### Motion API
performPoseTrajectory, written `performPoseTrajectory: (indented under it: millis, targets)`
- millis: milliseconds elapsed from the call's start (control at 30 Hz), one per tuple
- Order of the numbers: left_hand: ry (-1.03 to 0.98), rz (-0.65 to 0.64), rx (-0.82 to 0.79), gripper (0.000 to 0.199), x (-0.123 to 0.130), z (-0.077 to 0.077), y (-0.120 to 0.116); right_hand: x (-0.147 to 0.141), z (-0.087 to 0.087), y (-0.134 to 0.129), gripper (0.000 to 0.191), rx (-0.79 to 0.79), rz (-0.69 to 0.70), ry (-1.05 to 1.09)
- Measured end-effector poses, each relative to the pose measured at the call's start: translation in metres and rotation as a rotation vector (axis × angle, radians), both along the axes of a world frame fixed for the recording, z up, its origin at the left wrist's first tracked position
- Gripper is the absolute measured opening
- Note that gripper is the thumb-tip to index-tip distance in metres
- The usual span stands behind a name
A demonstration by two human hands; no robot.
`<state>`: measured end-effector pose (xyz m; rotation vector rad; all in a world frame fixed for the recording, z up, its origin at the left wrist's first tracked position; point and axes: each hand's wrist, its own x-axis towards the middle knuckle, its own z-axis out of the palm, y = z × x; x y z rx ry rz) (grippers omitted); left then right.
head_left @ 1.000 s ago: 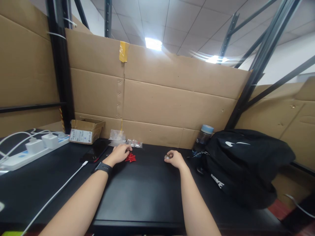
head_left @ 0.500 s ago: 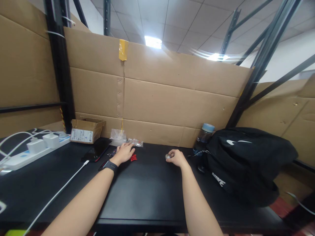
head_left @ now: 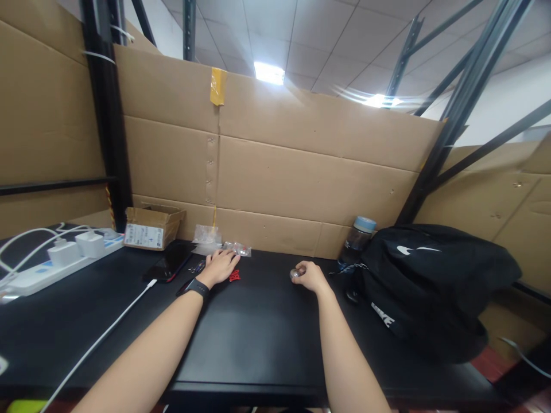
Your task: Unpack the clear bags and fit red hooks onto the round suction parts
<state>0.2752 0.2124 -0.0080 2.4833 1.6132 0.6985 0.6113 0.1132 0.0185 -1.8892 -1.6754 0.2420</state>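
My left hand point(head_left: 220, 267) lies over the black table with its fingers stretched out, palm down. A small red item point(head_left: 234, 276), perhaps cord, rests beside its fingers. Clear plastic bags point(head_left: 207, 236) lie just behind this hand, and a small bag with little pieces in it point(head_left: 237, 248) is past its fingertips. Small dark and shiny bits point(head_left: 198, 267) show at its left. On the right, my right hand point(head_left: 310, 276) is closed round a small round, silvery or clear object point(head_left: 295, 273), held at the table surface; its exact kind is too small to tell.
At the left are a phone point(head_left: 169, 265), an open cardboard box point(head_left: 150, 229), a white power strip point(head_left: 64, 261) and a white cable point(head_left: 103, 338). A bottle point(head_left: 357, 241) and a black backpack point(head_left: 430, 287) stand at the right. A cardboard wall point(head_left: 301, 178) closes the back.
My left hand has shifted very slightly to the right. The right hand keeps its grip on the small round object and has hardly moved.
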Motion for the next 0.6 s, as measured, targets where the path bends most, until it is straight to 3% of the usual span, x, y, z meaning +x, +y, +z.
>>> performPoseTrajectory:
  millis: [333,467,600]
  targets:
    - [-0.007,-0.051,-0.014,0.052,0.006,0.013,-0.009,-0.008,-0.001,-0.002,0.064,0.073,-0.036,-0.161]
    - [0.037,-0.101,0.025,0.046,0.013,0.019,-0.009,-0.040,0.002,-0.005,0.063,0.152,-0.006,-0.298]
    - [0.138,-0.176,0.057,0.046,0.030,0.032,0.003,-0.087,0.003,-0.004,0.058,0.225,0.190,-0.413]
